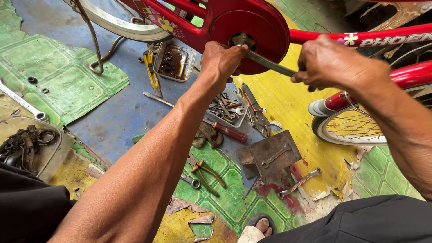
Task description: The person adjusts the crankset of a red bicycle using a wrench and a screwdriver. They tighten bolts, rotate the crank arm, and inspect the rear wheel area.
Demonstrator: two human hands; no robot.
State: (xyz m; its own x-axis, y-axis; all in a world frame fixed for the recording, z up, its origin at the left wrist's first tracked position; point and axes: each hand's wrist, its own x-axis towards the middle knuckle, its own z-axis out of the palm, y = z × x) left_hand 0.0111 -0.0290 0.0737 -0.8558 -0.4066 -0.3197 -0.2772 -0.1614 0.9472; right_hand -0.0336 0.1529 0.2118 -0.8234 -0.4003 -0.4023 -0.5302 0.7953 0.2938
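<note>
A red bicycle (252,22) stands in front of me, its round red chain cover (265,31) at the top centre. My left hand (221,60) presses its fingers against the hub at the cover's middle. My right hand (333,65) is closed around the grey metal crank arm (269,64) that sticks out from that hub toward the right. A white-tyred wheel (346,126) with yellow spokes sits below my right forearm.
Tools lie scattered on the patched floor: a small tray of wrenches (227,110), a red-handled screwdriver (229,132), pliers (207,173), spanners (299,182), a metal plate (274,155), a tin of small parts (173,60), a tub of chain parts (27,146). A sandalled foot (258,227) is below.
</note>
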